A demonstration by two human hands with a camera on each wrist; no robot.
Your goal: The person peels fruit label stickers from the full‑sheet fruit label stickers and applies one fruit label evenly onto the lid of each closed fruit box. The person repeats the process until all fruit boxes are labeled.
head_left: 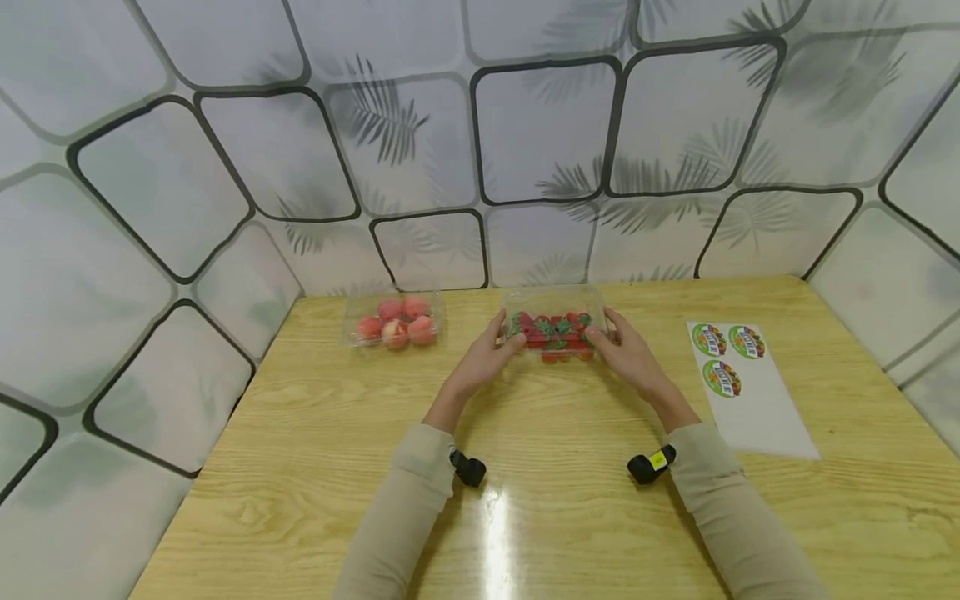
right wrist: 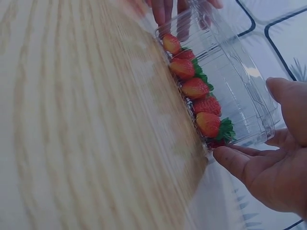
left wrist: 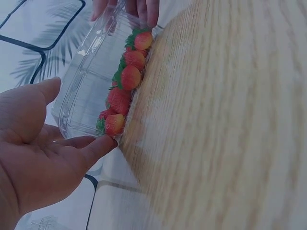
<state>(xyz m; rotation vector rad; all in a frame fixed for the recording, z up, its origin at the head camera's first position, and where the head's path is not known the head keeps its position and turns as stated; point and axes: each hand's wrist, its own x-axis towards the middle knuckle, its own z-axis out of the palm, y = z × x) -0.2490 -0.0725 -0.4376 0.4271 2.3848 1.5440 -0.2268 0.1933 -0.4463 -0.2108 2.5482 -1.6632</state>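
A clear plastic clamshell box (head_left: 553,298) of red strawberries (head_left: 551,329) is held between both hands near the back of the table. My left hand (head_left: 480,360) grips its left end, and my right hand (head_left: 628,357) grips the right end. In the left wrist view, fingers reach along the bottom edge of the box (left wrist: 91,67), while the thumb stands off its side. The right wrist view has the right hand (right wrist: 273,165) placed likewise, fingertips at the lower corner. Strawberries with green leaves line the bottom; above them the box is see-through.
To the left, another clear box (head_left: 352,327) holds several peaches (head_left: 395,333). A white sheet (head_left: 757,417) with three round fruit stickers (head_left: 722,378) lies at the right. Patterned fabric walls (head_left: 547,133) border the wooden table (head_left: 555,433) behind and at the sides.
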